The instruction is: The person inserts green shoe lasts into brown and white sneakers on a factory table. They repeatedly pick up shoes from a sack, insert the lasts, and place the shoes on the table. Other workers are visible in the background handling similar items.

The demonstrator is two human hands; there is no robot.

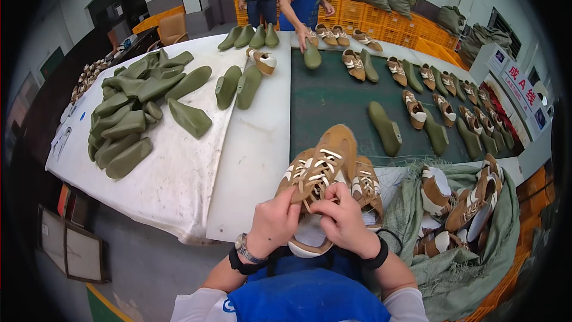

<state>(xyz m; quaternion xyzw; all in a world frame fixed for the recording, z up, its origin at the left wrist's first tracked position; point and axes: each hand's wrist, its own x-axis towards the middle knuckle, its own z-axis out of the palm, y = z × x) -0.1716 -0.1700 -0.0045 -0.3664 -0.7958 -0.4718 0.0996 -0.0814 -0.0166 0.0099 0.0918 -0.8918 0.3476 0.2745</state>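
A brown sneaker (335, 143) with white laces and white trim is in front of me, its toe pointing away and its pale insole facing up near my apron. My left hand (275, 219) pinches its upper beside the top of the lacing. At the same opening, the closed fingers of my right hand (344, 217) grip the other side; the exact bit of lace or edge between the fingertips is hard to make out. Two similar sneakers flank it: one (291, 174) partly hidden on the left, another (367, 188) on the right.
A pile of green shoe lasts (128, 125) covers part of the white tabletop (250, 161). Sneakers and lasts stand in rows on the dark green conveyor belt (333, 113). A green sack (453, 286) of sneakers sits at my right. Across the table, a person's hand (305, 37) touches a last.
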